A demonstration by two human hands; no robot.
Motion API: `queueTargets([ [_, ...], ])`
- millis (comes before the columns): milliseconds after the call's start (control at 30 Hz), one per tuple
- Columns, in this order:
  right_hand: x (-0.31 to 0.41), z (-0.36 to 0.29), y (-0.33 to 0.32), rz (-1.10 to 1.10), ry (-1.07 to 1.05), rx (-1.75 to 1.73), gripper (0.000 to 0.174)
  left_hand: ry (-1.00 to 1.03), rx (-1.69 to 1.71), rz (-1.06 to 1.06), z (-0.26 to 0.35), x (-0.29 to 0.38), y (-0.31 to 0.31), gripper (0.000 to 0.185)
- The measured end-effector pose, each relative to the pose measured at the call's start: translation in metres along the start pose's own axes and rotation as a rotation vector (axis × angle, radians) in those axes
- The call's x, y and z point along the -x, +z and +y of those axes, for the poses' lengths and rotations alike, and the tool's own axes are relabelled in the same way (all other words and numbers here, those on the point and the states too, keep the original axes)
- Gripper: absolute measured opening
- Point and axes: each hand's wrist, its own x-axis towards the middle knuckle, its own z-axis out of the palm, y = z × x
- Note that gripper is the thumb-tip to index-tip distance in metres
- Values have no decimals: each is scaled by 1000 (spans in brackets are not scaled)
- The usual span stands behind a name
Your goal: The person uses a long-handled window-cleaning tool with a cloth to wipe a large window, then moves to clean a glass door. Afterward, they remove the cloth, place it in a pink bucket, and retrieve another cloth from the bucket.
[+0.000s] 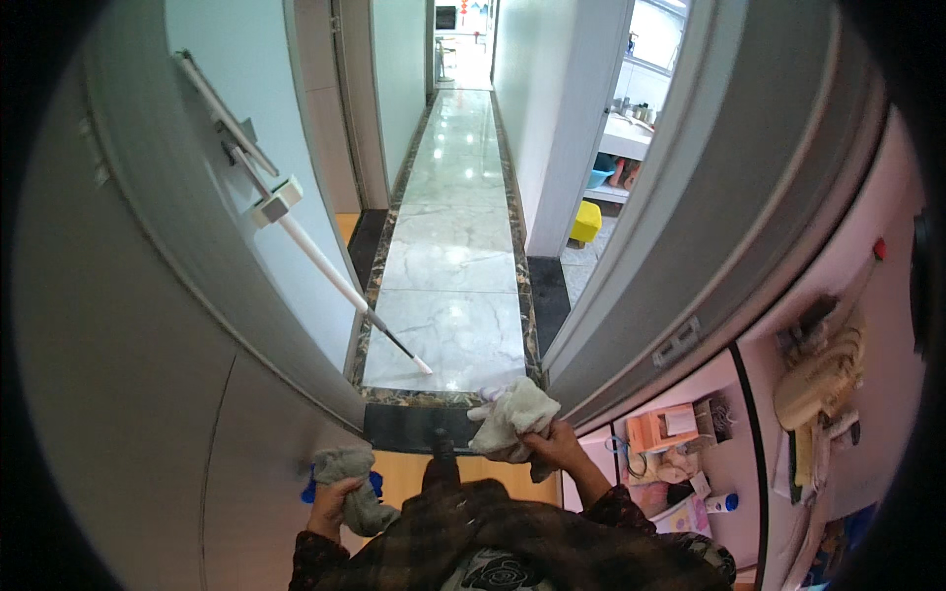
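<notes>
My left hand (332, 508) grips a crumpled grey cloth (347, 465) that hangs down past my fingers. Bits of something blue (377, 484) show behind that cloth; I cannot tell what they are. In my right hand (558, 447) is a bunched whitish cloth (521, 417), held over the dark door sill (403, 425). Beyond it, a flat mop (318, 258) leans upside down on the left wall, its head up high and its handle end on the marble floor tiles (451, 325).
A corridor runs ahead between pale walls, with a door (332, 111) on the left. Through the right doorway are a yellow stool (585, 221) and a blue basin (600, 177). Close on my right, shelves (746, 458) hold an orange box (663, 427) and several small items.
</notes>
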Motion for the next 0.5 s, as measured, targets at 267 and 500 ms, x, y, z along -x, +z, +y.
queueTargets([
  [267,-155,-20,-47,116,212,65,43,-159,-519,-164,79,-232,43,55],
  [500,-281,-25,-80,319,252,147,41,-71,-851,-315,97,-374,53,48],
])
